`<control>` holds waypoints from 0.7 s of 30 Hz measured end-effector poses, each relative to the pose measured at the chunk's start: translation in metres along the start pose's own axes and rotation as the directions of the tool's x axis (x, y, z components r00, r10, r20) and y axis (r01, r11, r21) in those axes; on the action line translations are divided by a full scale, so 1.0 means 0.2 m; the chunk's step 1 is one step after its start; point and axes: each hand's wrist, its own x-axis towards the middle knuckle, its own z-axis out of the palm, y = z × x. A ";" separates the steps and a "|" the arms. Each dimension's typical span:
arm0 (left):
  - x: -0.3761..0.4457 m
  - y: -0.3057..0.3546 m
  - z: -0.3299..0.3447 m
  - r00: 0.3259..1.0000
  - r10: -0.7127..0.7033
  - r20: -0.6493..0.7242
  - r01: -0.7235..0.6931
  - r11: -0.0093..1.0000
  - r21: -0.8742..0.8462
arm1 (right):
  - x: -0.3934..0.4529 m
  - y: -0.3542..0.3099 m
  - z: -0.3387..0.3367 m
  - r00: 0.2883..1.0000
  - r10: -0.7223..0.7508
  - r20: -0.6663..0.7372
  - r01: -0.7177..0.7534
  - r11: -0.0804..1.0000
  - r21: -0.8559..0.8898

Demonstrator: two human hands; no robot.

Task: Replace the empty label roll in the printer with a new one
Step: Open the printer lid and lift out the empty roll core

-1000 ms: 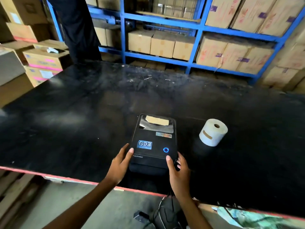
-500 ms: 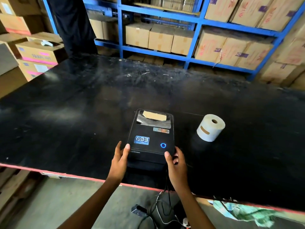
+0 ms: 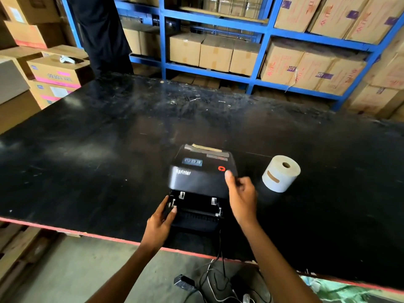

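Lid (image 3: 200, 169) of the printer (image 3: 196, 193) is now tilted up at its near edge, where half a second ago it lay shut and flat with both hands resting at its front corners. The button light (image 3: 221, 168) on top, blue in the earlier views, now shows red, which probably signals the cover is open. This means the first step, opening the machine, is under way, and the empty core inside should soon be reachable; it cannot be seen from this angle, only a strip of tan through the window at the back of the lid.

The right hand (image 3: 241, 193) pinches the lid's right front corner, thumb on top and fingers curled under the edge. The left hand (image 3: 160, 217) grips the left side of the base, fingers closed around it, apparently steadying it or pressing a release catch.

The printer is a boxy block of matte black plastic with rounded corners; the gap under the lid shows small white clips and a ribbed dark channel. It sits near the front edge of the bench (image 3: 87, 160), a wide, scuffed black sheet with a red-painted rim. The new label roll (image 3: 281, 177) stands just right of the printer, tipped slightly: a squat, pale paper cylinder with a hollow cardboard core, untouched.
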 end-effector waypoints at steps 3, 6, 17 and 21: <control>-0.01 0.00 0.00 1.000 0.006 -0.015 -0.006 0.998 0.058 | 0.20 -0.19 0.02 0.991 0.133 -0.010 -0.133 0.989 -0.068; 0.00 -0.01 -0.01 1.000 0.010 0.007 -0.010 0.997 0.074 | 0.37 -0.35 0.03 0.967 0.252 0.038 -0.250 0.967 -0.054; 0.03 -0.04 -0.04 0.999 0.010 0.045 -0.014 0.995 0.100 | 0.54 -0.40 0.09 0.989 0.079 0.125 -0.099 0.982 0.163; 0.04 -0.06 -0.04 0.999 0.007 0.036 -0.010 0.996 0.086 | 0.49 -0.30 0.11 0.996 -0.011 0.083 -0.014 0.958 0.285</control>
